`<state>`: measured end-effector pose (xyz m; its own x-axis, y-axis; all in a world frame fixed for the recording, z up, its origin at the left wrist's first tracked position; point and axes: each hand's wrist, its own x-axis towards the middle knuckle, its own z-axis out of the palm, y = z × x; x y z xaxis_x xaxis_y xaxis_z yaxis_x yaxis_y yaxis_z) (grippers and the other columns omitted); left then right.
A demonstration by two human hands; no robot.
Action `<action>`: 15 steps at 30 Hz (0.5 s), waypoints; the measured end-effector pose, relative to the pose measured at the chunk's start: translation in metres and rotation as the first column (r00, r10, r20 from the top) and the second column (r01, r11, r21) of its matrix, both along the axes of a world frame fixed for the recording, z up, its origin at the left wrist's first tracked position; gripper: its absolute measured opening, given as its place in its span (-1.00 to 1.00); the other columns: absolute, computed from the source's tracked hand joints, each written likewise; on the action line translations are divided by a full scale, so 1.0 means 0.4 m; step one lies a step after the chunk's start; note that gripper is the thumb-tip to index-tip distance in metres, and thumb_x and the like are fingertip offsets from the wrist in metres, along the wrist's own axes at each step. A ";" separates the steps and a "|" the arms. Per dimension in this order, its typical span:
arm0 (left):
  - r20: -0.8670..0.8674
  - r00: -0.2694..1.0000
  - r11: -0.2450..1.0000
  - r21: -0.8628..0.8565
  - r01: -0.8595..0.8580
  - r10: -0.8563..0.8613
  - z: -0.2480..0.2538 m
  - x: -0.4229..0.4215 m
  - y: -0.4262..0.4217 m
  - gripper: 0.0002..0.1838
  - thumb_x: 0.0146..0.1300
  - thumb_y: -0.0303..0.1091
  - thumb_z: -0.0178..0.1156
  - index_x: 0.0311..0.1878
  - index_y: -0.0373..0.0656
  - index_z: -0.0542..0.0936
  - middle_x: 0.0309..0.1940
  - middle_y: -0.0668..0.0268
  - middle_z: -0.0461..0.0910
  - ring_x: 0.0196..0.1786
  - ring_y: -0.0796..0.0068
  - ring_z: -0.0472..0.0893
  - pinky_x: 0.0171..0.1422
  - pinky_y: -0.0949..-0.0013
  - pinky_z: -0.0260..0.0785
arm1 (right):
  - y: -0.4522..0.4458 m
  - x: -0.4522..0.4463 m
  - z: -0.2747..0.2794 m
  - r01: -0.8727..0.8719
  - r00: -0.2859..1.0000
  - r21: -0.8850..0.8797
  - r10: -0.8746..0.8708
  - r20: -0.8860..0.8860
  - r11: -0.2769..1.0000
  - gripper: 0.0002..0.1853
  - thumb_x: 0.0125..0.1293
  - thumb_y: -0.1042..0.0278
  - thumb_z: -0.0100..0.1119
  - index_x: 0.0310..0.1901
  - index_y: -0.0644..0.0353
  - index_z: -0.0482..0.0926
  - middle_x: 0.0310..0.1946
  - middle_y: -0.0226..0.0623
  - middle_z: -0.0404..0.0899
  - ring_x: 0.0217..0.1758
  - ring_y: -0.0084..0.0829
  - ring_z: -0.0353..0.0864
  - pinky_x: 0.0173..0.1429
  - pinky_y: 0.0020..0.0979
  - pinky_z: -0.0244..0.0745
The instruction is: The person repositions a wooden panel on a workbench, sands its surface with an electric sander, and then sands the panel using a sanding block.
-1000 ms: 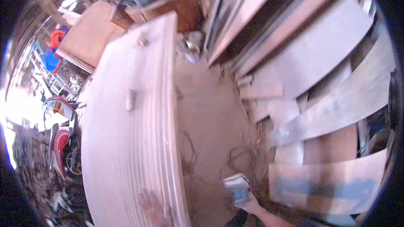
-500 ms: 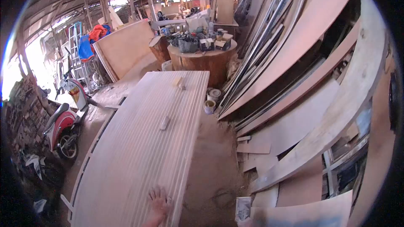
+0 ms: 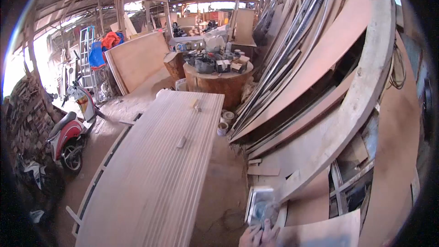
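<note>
Both my hands are close together at the bottom edge of the view, right of the panel. My left hand has its fingers bent and pressed together; what is between them is hidden. Beside it, my right hand grips the near end of a pale rectangular tray, which has a blurred blue-grey inside. On the long striped wooden panel lie a small whitish block and a brush-like tool with a yellowish part.
Curved boards and a thick pale curved beam lean on the right. Paint cans stand by the panel's far right edge. Behind is a round wooden table covered with containers. A red scooter is parked at left.
My left hand has left the panel surface and moved right, beside my right hand. The tray has come further into view and is tilted. The view has turned slightly.
</note>
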<state>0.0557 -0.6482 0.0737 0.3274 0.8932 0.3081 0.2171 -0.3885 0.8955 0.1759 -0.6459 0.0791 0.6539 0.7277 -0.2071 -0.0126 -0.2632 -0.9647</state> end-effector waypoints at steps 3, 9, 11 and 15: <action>0.130 0.988 0.988 -0.119 0.100 -0.084 -0.003 -0.003 0.055 -0.64 0.34 -0.44 0.20 0.19 -0.23 0.63 0.31 -0.01 0.49 0.38 0.03 0.47 0.42 0.16 0.35 | 0.032 -0.033 0.086 0.079 0.997 0.027 -0.079 -0.004 0.997 -0.44 0.34 0.01 0.34 -0.01 0.48 0.56 -0.06 0.03 0.67 -0.09 -0.28 0.66 0.06 -0.15 0.54; 0.268 0.961 0.998 0.022 0.059 -0.062 0.119 -0.043 0.171 -0.67 0.43 -0.42 0.11 0.18 -0.32 0.62 0.26 -0.09 0.45 0.37 -0.05 0.43 0.46 0.12 0.28 | 0.163 -0.073 0.079 0.175 0.913 0.238 -0.248 0.324 0.955 -0.44 0.29 -0.05 0.40 -0.26 0.50 0.65 -0.36 -0.07 0.71 -0.31 -0.29 0.68 -0.14 -0.17 0.57; 0.156 0.973 0.986 0.048 0.162 -0.167 0.063 -0.059 0.241 -0.63 0.37 -0.38 0.18 0.18 -0.35 0.59 0.30 -0.08 0.34 0.44 -0.05 0.30 0.53 0.07 0.16 | 0.198 -0.090 0.233 -0.033 0.832 0.036 0.008 0.554 0.999 -0.41 0.22 -0.12 0.45 -0.38 0.45 0.67 -0.54 -0.20 0.68 -0.49 -0.24 0.64 -0.28 -0.16 0.56; -0.065 0.997 0.896 0.439 0.068 -0.044 0.182 -0.123 0.420 -0.37 0.27 -0.32 0.25 0.42 -0.23 0.41 0.47 -0.09 0.14 0.49 -0.12 0.20 0.56 -0.06 0.08 | 0.314 -0.020 0.208 -0.226 0.875 0.041 0.185 0.447 0.973 -0.46 0.10 -0.02 0.59 -0.29 0.42 0.69 -0.51 -0.27 0.68 -0.48 -0.43 0.62 -0.32 -0.25 0.55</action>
<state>0.0065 -0.4802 0.1466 0.3994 0.6494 0.6472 0.2248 -0.7537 0.6176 0.1680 -0.5204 0.1623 0.4960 0.8575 0.1370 0.4610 -0.1263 -0.8784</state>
